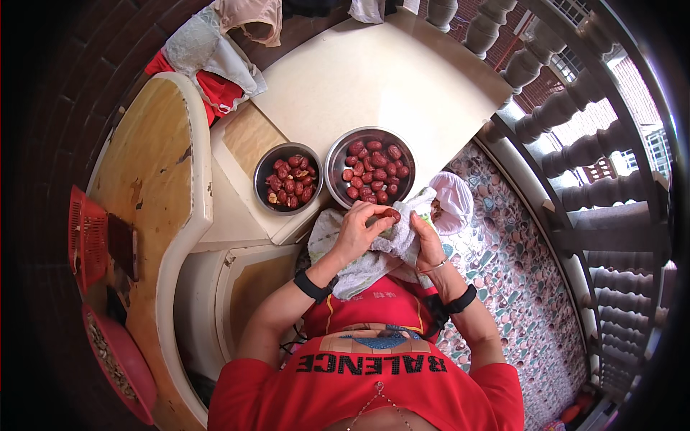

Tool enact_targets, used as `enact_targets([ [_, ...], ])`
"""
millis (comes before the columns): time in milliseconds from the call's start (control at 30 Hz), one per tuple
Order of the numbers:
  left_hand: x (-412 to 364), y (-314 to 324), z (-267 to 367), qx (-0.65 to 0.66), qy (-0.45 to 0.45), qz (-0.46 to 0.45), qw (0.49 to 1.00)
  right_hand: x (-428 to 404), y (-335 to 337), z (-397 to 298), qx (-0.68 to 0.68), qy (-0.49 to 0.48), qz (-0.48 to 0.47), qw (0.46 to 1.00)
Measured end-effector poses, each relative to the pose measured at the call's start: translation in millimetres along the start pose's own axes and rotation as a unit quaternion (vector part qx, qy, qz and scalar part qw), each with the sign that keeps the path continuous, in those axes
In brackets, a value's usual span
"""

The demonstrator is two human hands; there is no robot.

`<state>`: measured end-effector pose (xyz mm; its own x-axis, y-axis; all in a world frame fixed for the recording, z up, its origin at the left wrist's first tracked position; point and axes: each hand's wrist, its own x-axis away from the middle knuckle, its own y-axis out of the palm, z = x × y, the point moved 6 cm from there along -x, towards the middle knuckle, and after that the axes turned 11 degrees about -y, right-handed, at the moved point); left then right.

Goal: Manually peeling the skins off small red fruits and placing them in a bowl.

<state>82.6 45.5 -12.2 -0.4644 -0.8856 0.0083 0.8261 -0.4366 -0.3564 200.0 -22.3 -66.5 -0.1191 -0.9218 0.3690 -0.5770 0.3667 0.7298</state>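
Between the thumb and fingers of my left hand [360, 229] is a dried red date [392, 215], held over my lap. My right hand [427, 242] grips the edge of a white towel [405, 237] with green marks, just right of the date. The rest of the towel drapes across my lap. Beyond my hands a larger steel bowl [335, 186] holds many whole red dates. To its left stands a smaller steel bowl [260, 186] of dates, some split with pale walnut-like pieces showing.
A white-lined bin [455, 202] stands on the pebble-patterned floor [485, 323], right of my hands. At left, a worn wooden counter [156, 178] carries a red basket [89, 237], a phone [125, 245] and a pink basin [129, 372]. Clothes [215, 59] lie at the back; a balustrade [582, 140] runs along the right.
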Motion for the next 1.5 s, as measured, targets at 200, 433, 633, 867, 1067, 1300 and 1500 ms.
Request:
enact_targets([
  [200, 1.7, 5.6, -7.8, 0.112, -0.078, -0.012, 0.991, 2.1, 2.2, -1.2, -0.042, 0.019, 0.014, 0.999],
  [433, 1.2, 7.6, -7.2, 0.102, -0.054, -0.009, 0.993, 2.3, -8.9, 8.4, -0.105, 0.077, -0.022, 0.991],
  [633, 0.8, 10.7, -7.5, 0.136, -0.056, -0.031, 0.989, 1.8, 9.6, 2.5, -0.078, -0.010, -0.081, 0.994],
  [867, 2.3, 14.4, -14.6, 0.189, -0.102, -0.091, 0.972, -0.1, 17.5, -1.1, -0.063, -0.006, -0.060, 0.996],
  [1067, 3.8, 20.8, -19.5, 0.306, -0.152, -0.104, 0.934, 1.4, 9.0, 2.3, -0.017, -0.011, -0.031, 0.999],
  [1300, 5.8, 2.9, 10.0, -0.054, 0.056, 0.015, 0.997, 3.6, 0.8, 3.1, 0.095, -0.024, -0.034, 0.995],
  [1500, 20.6, 18.3, 22.4, -0.184, 0.136, 0.037, 0.973, -1.3, 0.8, 12.9, 0.188, -0.089, -0.076, 0.975],
])
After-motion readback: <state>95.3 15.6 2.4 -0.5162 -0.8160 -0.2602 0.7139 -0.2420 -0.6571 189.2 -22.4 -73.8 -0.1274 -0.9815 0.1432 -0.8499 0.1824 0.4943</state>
